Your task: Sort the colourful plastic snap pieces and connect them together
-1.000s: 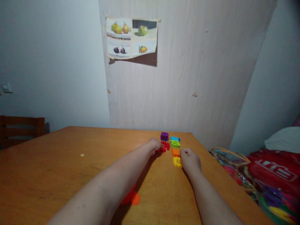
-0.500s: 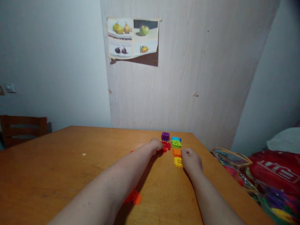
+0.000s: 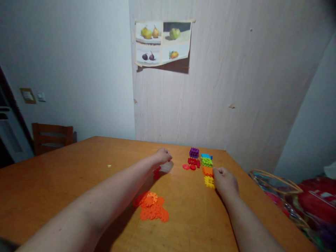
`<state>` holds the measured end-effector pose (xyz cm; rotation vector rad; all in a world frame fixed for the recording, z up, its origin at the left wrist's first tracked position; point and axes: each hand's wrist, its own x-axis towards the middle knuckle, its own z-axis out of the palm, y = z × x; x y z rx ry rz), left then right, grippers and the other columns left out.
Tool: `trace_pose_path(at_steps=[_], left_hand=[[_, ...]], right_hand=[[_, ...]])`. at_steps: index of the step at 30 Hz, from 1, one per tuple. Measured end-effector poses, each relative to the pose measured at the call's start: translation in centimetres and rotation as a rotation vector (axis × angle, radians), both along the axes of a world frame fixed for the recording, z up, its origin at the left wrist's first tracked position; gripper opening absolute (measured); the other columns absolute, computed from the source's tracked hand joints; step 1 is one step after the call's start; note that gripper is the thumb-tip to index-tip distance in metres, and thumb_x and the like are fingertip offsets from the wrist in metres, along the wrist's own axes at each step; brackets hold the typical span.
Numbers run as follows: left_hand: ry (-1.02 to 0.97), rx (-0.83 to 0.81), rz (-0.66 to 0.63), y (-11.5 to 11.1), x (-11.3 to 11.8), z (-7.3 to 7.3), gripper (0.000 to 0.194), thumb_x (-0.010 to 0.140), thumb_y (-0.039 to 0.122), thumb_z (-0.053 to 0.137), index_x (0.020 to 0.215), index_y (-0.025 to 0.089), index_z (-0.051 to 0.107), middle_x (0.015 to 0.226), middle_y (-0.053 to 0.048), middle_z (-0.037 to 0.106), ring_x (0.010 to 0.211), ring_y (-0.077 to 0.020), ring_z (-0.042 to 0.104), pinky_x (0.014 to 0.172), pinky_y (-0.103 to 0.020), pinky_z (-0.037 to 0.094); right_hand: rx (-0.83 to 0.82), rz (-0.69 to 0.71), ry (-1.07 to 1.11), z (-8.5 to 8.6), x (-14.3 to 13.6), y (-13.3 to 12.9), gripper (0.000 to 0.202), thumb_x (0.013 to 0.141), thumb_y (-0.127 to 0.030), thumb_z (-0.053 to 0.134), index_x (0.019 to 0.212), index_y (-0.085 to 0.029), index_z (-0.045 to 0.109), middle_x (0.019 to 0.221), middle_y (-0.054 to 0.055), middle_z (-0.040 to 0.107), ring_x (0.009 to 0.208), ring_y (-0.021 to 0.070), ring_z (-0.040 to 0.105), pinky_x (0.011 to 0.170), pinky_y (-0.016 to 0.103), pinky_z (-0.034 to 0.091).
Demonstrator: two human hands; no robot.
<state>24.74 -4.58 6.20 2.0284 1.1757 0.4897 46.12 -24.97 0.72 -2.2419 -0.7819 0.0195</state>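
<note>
My left hand [image 3: 163, 156] hovers over the table, its fingers curled; whether anything is in them is too small to tell. Red pieces [image 3: 156, 173] lie just below it, partly behind my forearm. Closed beside the orange stack [image 3: 208, 171] and the yellow pieces [image 3: 209, 182] is my right hand [image 3: 226, 180]. Behind these sit green pieces [image 3: 207, 162] and blue pieces [image 3: 206, 156]. To their left are a purple stack [image 3: 194, 152], dark red pieces [image 3: 193, 161] and two red discs [image 3: 186, 167]. Several orange discs [image 3: 153, 207] overlap nearer the camera.
The wooden table [image 3: 189, 224] reaches back to the wall. A small pale scrap [image 3: 109, 166] lies on its left part. Bags and a hoop-rimmed container [image 3: 275, 178] stand beyond the right edge. A wooden chair [image 3: 52, 134] is at the far left.
My left hand has moved left, away from the red pieces near the purple stack, uncovering two red discs. The view has turned left. My right hand stays beside the orange stack.
</note>
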Motion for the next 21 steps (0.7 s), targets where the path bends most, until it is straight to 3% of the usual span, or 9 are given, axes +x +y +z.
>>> trace_pose_path(at_steps=[4, 8, 13, 16, 21], left_hand=[[0.103, 0.022, 0.0, 1.1, -5.0, 0.4, 0.01, 0.07, 0.013, 0.065, 0.062, 0.015, 0.061, 0.05, 0.005, 0.049, 0.05, -0.009, 0.042, 0.05, -0.022, 0.028], [0.2, 0.043, 0.027, 1.3, -7.2, -0.4, 0.011, 0.066, 0.019, 0.075, 0.062, 0.015, 0.065, 0.048, 0.004, 0.051, 0.051, -0.0107, 0.046, 0.052, -0.022, 0.033], [0.261, 0.077, 0.054, 1.2, -6.5, -1.6, 0.019, 0.061, 0.027, 0.082, 0.061, 0.016, 0.066, 0.052, 0.001, 0.057, 0.057, -0.0141, 0.056, 0.056, -0.023, 0.04], [0.289, 0.084, 0.075, 1.2, -5.6, -2.0, 0.021, 0.055, 0.023, 0.083, 0.058, 0.016, 0.064, 0.052, -0.001, 0.058, 0.06, -0.0162, 0.059, 0.057, -0.024, 0.041], [0.279, 0.023, 0.088, 1.2, -4.9, -2.2, 0.019, 0.059, 0.019, 0.081, 0.057, 0.015, 0.062, 0.051, -0.001, 0.058, 0.057, -0.0157, 0.058, 0.055, -0.024, 0.041]], right_hand=[[-0.008, 0.011, -0.006, -0.2, 0.3, 0.0, 0.04, 0.088, -0.051, 0.042, 0.074, -0.023, 0.065, 0.074, 0.006, 0.069, 0.068, 0.0193, 0.058, 0.059, 0.027, 0.034], [-0.017, 0.01, -0.016, -0.5, 0.6, 0.0, 0.041, 0.087, -0.054, 0.042, 0.073, -0.023, 0.064, 0.07, 0.006, 0.068, 0.065, 0.0202, 0.057, 0.056, 0.028, 0.033], [-0.023, 0.032, -0.009, -0.8, 1.0, 0.1, 0.041, 0.087, -0.055, 0.04, 0.073, -0.023, 0.063, 0.072, 0.006, 0.069, 0.069, 0.0215, 0.06, 0.058, 0.028, 0.035], [-0.018, 0.038, -0.013, -0.9, 1.1, 0.1, 0.041, 0.087, -0.055, 0.04, 0.074, -0.023, 0.064, 0.072, 0.006, 0.069, 0.07, 0.0219, 0.061, 0.058, 0.028, 0.035], [-0.022, 0.036, -0.031, -0.9, 1.0, 0.2, 0.041, 0.088, -0.054, 0.039, 0.074, -0.023, 0.063, 0.069, 0.006, 0.068, 0.068, 0.0212, 0.06, 0.057, 0.028, 0.035]])
